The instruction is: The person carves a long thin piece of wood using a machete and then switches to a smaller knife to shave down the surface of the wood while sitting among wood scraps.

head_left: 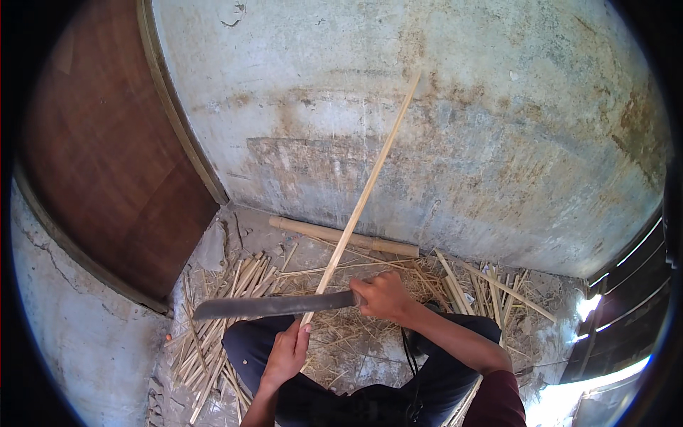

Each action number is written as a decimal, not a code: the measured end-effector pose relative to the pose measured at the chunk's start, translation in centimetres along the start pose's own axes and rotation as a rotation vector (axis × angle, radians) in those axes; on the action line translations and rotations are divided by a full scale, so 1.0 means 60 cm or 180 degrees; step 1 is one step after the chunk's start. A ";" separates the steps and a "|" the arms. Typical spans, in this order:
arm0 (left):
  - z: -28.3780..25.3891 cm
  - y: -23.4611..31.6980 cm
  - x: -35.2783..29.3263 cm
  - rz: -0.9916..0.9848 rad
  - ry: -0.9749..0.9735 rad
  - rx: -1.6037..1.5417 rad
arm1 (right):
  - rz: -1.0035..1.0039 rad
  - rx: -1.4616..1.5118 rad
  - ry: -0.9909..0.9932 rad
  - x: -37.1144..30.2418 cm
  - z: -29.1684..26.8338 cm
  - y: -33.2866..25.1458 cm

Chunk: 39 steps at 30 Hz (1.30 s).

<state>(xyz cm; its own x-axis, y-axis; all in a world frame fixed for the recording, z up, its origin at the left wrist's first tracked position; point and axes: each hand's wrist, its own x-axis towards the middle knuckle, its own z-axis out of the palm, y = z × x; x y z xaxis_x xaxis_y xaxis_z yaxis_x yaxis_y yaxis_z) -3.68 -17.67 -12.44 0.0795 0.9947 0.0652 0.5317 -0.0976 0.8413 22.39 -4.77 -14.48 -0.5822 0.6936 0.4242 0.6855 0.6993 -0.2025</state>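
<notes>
In my left hand (pixel 287 354) is the lower end of a long pale bamboo strip (pixel 370 179), fingers closed round it. The strip slants up and away to the right, its far tip in front of the wall. My right hand (pixel 384 295) grips the handle of a machete (pixel 274 306), which is mostly hidden by the fingers. Its broad dark blade points left and lies across the strip just above my left hand. Whether the edge bites into the bamboo, I cannot tell.
Split bamboo strips (pixel 203 363) are heaped left of my legs, with more strips (pixel 498 288) at the right. A bamboo pole (pixel 345 237) lies along the foot of the stained wall (pixel 484 178). A brown door (pixel 114 142) stands at the left. Shavings litter the floor.
</notes>
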 end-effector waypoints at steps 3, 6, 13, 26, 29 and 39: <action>-0.001 0.007 -0.004 -0.0020 0.0023 0.0036 | 0.0106 0.0299 0.0084 0.001 0.005 0.017; -0.007 -0.008 -0.004 -0.0077 0.0101 0.0164 | 0.0544 0.0509 0.0113 0.018 0.002 0.040; 0.001 -0.004 -0.005 -0.0081 0.0058 0.0001 | 0.0323 0.0578 0.0052 0.010 0.010 0.013; 0.002 -0.007 -0.022 -0.0328 0.0010 0.0102 | 0.0720 0.0595 0.0200 0.012 -0.003 0.050; 0.015 -0.012 -0.016 -0.0155 0.0125 0.0199 | 0.0353 0.0418 -0.0058 0.011 0.003 0.021; 0.005 -0.002 -0.042 -0.0282 0.0161 0.0414 | 0.0928 0.0583 0.0346 0.024 0.000 0.100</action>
<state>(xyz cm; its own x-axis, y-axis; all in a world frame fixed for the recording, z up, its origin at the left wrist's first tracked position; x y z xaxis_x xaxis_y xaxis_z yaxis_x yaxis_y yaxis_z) -3.68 -20.19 -12.88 -0.0133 0.9996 0.0236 0.6398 -0.0097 0.7685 25.69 0.41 -15.08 -0.3171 0.8529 0.4147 0.7205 0.5010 -0.4794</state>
